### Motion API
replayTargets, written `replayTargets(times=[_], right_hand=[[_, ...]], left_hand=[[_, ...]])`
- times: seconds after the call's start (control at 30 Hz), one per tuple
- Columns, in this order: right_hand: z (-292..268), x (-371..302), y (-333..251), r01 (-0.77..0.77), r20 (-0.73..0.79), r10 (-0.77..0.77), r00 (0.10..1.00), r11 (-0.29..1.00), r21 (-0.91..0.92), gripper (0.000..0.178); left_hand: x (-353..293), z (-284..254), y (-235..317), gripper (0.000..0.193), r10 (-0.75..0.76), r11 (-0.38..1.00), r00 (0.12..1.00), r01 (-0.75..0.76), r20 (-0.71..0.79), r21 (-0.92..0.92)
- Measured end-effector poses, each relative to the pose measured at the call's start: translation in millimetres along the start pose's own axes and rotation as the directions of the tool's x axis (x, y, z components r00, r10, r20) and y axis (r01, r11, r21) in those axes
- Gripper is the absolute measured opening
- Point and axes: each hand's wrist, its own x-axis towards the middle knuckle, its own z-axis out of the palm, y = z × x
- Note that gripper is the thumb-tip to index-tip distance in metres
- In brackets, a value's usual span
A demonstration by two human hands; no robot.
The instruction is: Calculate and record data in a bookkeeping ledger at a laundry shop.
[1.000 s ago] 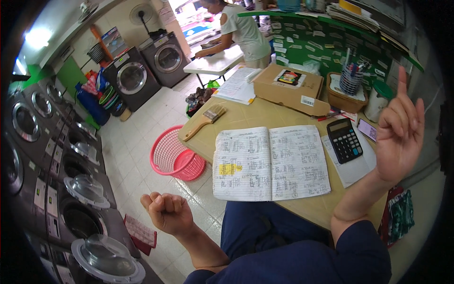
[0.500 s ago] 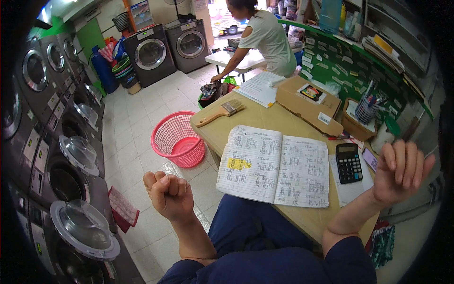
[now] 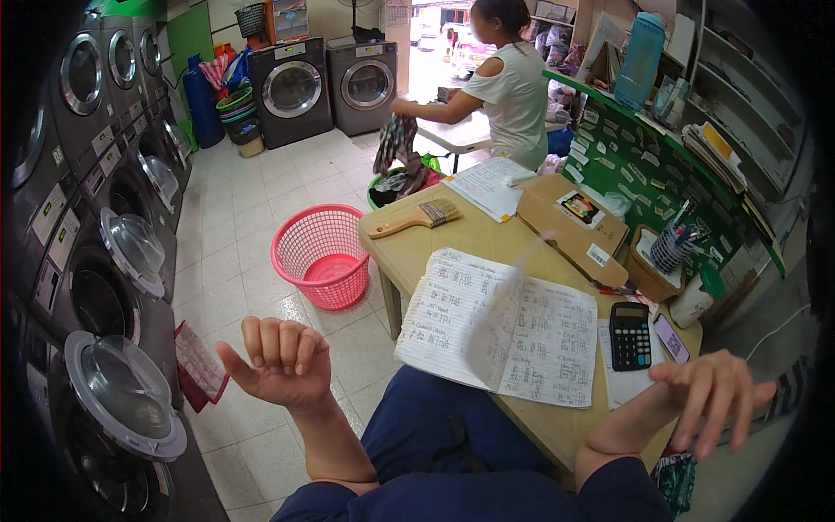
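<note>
Left hand (image 3: 278, 361) hangs clenched, empty, left of the open ledger (image 3: 496, 326); right hand (image 3: 709, 400), fingers spread and released, hovers right of it beside the calculator (image 3: 629, 335).

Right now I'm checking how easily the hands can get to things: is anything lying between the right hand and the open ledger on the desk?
Yes. The black calculator, on loose paper, lies between the right hand and the ledger, whose page is mid-turn.
</note>
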Motion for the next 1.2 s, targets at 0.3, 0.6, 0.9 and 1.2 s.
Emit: replayTargets(times=[0.3, 0.6, 0.9, 1.2], right_hand=[[-31, 7, 5, -0.045, 0.275, 0.085, 0.958, 0.988, -0.15, 0.087], [-27, 2, -3, 0.272, 0.055, -0.275, 0.96, 0.96, 0.07, 0.073], [-28, 14, -25, 0.013, 0.715, 0.179, 0.676, 0.967, -0.254, 0.091], [-19, -14, -45, 0.17, 0.46, -0.296, 0.837, 0.94, 0.294, 0.1]], left_hand=[[-6, -2, -8, 0.057, -0.059, 0.998, 0.997, 0.06, -0.046, 0.015], [-67, 22, -145, 0.047, -0.792, 0.457, 0.595, 0.428, 0.138, 0.78], [-127, 12, -221, 0.105, -0.781, -0.205, 0.624, -0.265, 0.005, 0.942], [-107, -4, -211, 0.093, -0.596, -0.289, 0.803, -0.25, 0.031, 0.924]])
